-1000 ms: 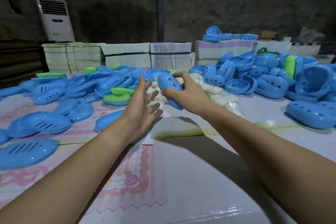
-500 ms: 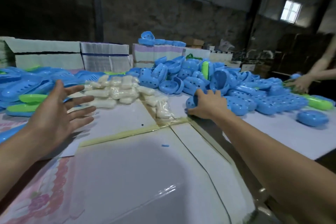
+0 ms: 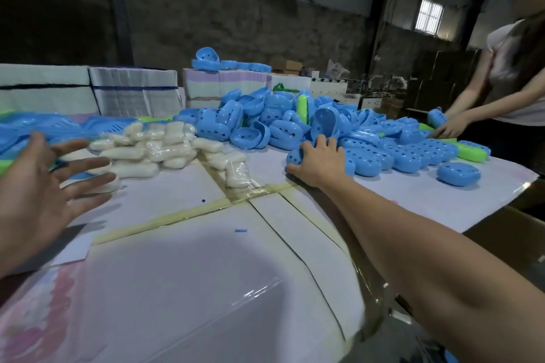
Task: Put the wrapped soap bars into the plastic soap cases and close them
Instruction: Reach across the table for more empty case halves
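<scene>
My right hand (image 3: 318, 162) reaches far across the table and grips a closed blue soap case (image 3: 295, 156), which sits on the table at the left end of a row of closed blue cases (image 3: 413, 153). My left hand (image 3: 38, 186) hovers open at the left with its fingers spread, close to the pile of wrapped white soap bars (image 3: 153, 144), and holds nothing. Behind the bars lies a heap of open blue case halves (image 3: 265, 121). Flat blue lids (image 3: 59, 127) lie at the far left.
Another person (image 3: 507, 82) stands at the right and handles a blue case (image 3: 436, 118). A lone closed case (image 3: 457, 174) and a green case (image 3: 469, 153) lie near the table's right edge (image 3: 501, 203). Bundled flat cartons (image 3: 132, 91) line the back.
My view swung to the right. My right hand carried the closed blue case from in front of me to the row of closed cases and set it down. My left hand let go and opened.
</scene>
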